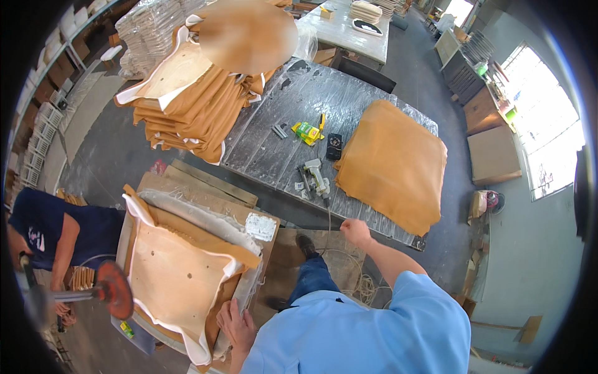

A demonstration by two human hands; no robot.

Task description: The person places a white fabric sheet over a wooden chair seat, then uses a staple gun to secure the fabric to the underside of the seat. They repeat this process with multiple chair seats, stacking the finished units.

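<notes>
Tan-orange cushion cover [393, 163], cream-and-tan seat panel [176, 274], yellow-green box [307, 131], grey plastic-wrapped table [268, 153], light-blue sleeve [414, 311].

An upturned seat cushion [180, 274], tan fabric loosely wrapped over its plywood base, lies flat at seven o'clock on a wooden stand.

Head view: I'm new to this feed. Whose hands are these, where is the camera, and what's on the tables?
The camera sits on a person's head, looking down; its fisheye lens bends straight edges. The left hand rests on the edge of a seat cushion lying underside up on a low stand. The right hand is closed near a thin hose running to a staple gun on the plastic-covered table; whether it grips the hose is unclear. A tan cushion lies there too. A co-worker stands at left.
</notes>
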